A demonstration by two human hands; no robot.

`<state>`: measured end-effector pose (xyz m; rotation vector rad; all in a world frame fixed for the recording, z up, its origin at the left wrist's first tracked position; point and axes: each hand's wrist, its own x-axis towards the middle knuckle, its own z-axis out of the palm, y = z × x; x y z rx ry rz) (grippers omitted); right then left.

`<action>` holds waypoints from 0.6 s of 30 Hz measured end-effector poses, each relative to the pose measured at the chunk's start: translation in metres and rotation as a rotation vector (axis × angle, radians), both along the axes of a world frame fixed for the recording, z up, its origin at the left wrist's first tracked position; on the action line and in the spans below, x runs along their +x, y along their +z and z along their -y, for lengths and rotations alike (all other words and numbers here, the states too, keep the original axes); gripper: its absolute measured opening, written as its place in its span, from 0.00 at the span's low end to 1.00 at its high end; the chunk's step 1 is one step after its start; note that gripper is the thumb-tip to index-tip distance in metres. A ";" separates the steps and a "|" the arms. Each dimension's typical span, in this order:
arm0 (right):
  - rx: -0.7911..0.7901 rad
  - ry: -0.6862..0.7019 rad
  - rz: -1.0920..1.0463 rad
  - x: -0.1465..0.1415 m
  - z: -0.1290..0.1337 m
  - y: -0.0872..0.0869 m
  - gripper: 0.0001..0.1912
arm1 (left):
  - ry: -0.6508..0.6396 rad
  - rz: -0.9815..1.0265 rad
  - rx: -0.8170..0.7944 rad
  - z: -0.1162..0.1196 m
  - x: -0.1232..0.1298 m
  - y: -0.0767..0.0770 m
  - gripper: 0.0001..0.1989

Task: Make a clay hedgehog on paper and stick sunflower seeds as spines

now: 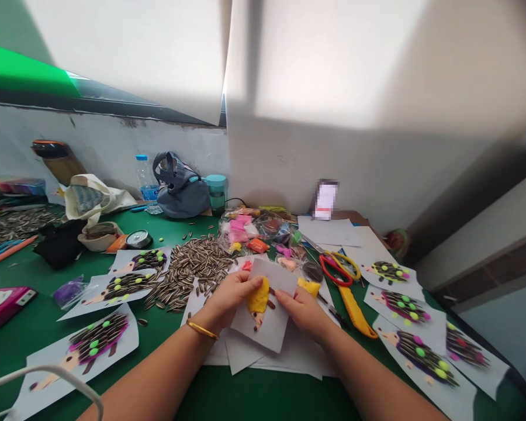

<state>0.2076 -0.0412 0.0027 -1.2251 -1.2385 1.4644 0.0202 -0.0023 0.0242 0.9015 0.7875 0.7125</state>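
Near the table's middle, my left hand grips the left edge of a white paper card, its thumb on a yellow clay shape. My right hand pinches the card's right edge. The yellow clay has a pale pointed snout with small dark and red dots, and brown strips lie along its right side. Loose white sheets lie under the card. Behind my right hand is another yellow clay piece. A heap of striped seeds lies beyond my left hand.
Finished seed hedgehog cards lie at left, others at right. Red-handled scissors and a yellow cutter lie right of the hands. Bagged clay, a blue bag and a teal-lidded cup stand behind.
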 end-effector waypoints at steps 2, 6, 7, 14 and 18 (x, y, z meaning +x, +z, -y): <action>0.011 0.011 -0.053 0.005 -0.001 0.002 0.24 | -0.052 -0.015 0.012 0.000 -0.002 0.002 0.21; -0.005 0.035 -0.129 0.014 -0.004 0.004 0.23 | -0.220 -0.055 0.048 -0.001 -0.007 0.004 0.22; -0.028 0.054 -0.119 0.015 -0.005 0.004 0.23 | -0.238 -0.067 0.057 -0.001 -0.008 0.003 0.22; -0.026 -0.135 -0.151 0.015 -0.013 -0.003 0.22 | -0.034 -0.074 -0.076 -0.008 -0.008 0.002 0.23; -0.022 -0.223 -0.213 0.015 -0.013 0.002 0.23 | 0.198 -0.018 -0.103 -0.014 -0.006 -0.001 0.17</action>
